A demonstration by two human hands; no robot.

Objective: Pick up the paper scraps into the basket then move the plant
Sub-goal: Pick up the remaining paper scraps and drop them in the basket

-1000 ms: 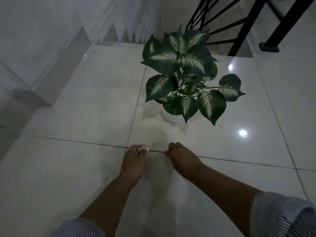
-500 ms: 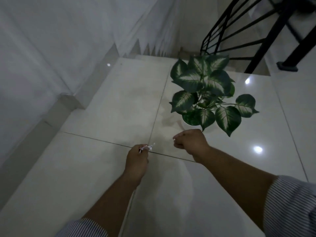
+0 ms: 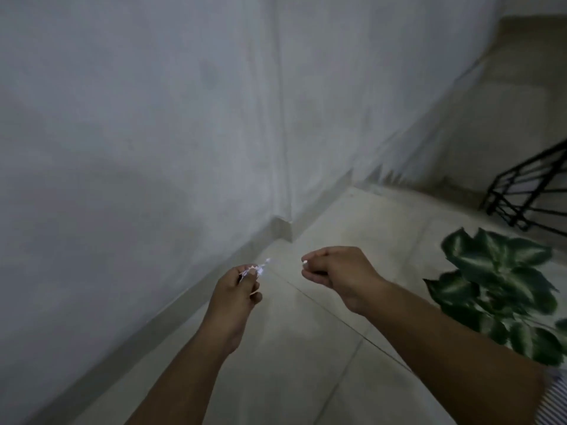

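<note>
Two hands are carrying the gathered litter above the tiled floor (image 3: 276,378): the left hand (image 3: 237,297) is pinching a cluster of paper scraps (image 3: 256,269) between its fingertips, and the right hand (image 3: 336,271), curled closed, is gripping what looks like one small white scrap (image 3: 304,263). No basket is showing, so the drop-off is judged still pending. Further right, the plant (image 3: 503,289) is standing at the frame edge, untouched and awaiting its move.

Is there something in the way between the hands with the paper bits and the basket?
The basket is not in view, so the path cannot be judged. The left hand pinches paper scraps and the right hand is closed on a small white bit. Only bare floor and wall lie ahead.
</note>
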